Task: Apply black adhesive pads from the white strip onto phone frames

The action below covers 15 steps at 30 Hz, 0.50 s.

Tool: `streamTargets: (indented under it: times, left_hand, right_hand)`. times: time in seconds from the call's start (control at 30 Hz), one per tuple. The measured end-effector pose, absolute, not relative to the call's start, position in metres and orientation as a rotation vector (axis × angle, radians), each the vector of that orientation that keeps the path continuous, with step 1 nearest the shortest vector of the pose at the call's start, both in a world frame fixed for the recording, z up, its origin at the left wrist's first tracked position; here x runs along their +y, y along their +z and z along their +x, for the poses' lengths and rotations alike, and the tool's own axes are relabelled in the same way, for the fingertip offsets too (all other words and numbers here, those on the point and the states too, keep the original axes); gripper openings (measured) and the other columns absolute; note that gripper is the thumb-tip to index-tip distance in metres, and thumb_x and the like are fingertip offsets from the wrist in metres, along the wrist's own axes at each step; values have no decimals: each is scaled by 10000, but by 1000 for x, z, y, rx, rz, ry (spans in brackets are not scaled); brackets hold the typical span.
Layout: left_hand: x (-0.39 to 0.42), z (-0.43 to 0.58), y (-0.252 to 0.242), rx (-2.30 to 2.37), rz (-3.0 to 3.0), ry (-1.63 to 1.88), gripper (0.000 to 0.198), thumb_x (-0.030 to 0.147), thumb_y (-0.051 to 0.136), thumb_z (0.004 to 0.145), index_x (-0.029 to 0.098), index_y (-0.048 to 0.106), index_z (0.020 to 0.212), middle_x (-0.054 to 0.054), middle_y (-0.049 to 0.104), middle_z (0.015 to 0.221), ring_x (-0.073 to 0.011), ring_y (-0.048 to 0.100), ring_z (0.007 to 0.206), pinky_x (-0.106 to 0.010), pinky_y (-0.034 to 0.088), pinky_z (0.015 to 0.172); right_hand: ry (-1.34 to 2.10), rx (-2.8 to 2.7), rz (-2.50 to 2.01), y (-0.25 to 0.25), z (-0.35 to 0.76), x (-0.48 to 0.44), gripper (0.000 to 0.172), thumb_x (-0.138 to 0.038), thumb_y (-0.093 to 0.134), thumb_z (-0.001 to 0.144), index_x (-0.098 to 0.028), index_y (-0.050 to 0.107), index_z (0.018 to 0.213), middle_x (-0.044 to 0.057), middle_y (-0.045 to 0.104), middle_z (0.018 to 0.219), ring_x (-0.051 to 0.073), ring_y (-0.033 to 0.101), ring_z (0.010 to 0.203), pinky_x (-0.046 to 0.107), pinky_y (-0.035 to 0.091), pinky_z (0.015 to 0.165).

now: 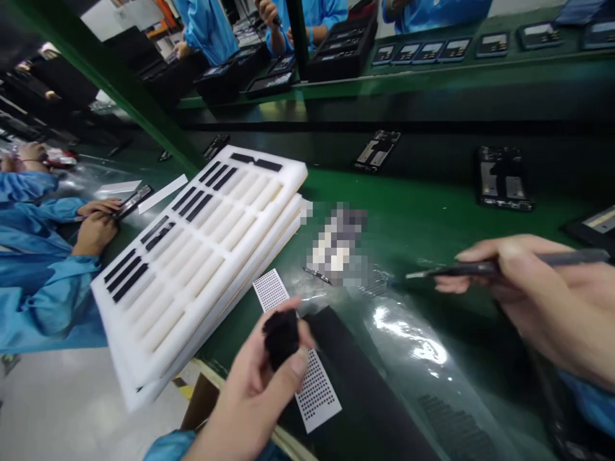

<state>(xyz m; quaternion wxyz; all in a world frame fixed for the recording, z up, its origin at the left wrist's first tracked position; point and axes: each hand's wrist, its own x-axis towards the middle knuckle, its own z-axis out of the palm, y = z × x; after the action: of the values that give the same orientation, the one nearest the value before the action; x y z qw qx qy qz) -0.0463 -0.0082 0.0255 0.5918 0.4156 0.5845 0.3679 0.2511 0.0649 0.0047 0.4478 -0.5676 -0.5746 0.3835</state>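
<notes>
My left hand (250, 397) pinches a small black foam-like piece (281, 336) between thumb and fingers, low in the middle of the view. It hovers above a narrow white strip dotted with tiny black parts (314, 387) that lies partly on a black mat (358, 378). My right hand (542, 298) comes in from the right and grips dark tweezers (446, 271), tip pointing left toward a blurred-out item (339, 246) on the green bench (413, 218).
A stack of white foam trays (202, 256) holding several black strips lies left of my hands. Phone frames (504, 178) (377, 150) rest on the conveyor behind. A co-worker's hands in blue sleeves (96, 224) work at far left; others stand across the line.
</notes>
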Motion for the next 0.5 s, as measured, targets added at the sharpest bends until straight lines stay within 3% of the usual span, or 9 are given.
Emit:
streamTargets:
  times: [0.07, 0.2, 0.33, 0.4, 0.5]
  left_hand:
    - [-24, -79, 19, 1669, 1316, 755, 409, 348, 585, 983, 321, 470, 1374, 2, 618, 987, -126, 594, 858, -228, 500, 782]
    - [-60, -123, -4, 1657, 2147, 400, 456, 145, 412, 986, 261, 477, 1421, -87, 609, 1284, -193, 615, 1093, -288, 525, 881]
    - [-77, -126, -17, 1408, 2733, 183, 534, 86, 365, 925, 166, 497, 1436, -149, 537, 1465, -250, 646, 958, -364, 583, 720]
    - [-80, -120, -18, 1275, 2804, 54, 523, 87, 353, 938, 189, 526, 1421, -117, 520, 1500, -228, 643, 883, -345, 582, 651]
    - [-82, -111, -19, 1128, 2796, -115, 509, 102, 367, 969, 235, 518, 1437, -44, 465, 1557, -219, 624, 918, -342, 577, 669]
  right_hand:
    - [977, -1543, -1416, 1, 242, 69, 415, -511, 564, 960, -247, 789, 733, 77, 776, 861, 232, 764, 783, 332, 644, 759]
    - [1093, -1890, -1251, -1, 192, 47, 326, -399, 559, 979, -266, 790, 791, 32, 789, 913, 200, 757, 830, 264, 629, 752]
    - [1337, -1958, -1190, -3, 157, 19, 284, -317, 507, 1014, -229, 749, 894, 46, 772, 950, 181, 749, 865, 233, 605, 758]
    - [1458, -1963, -1132, -8, 154, 9, 273, -281, 489, 1021, -208, 727, 909, 58, 760, 923, 174, 745, 828, 233, 601, 740]
    - [1436, -1986, -1015, -16, 161, 0, 185, -191, 518, 996, -192, 703, 992, 71, 755, 920, 171, 738, 822, 243, 593, 754]
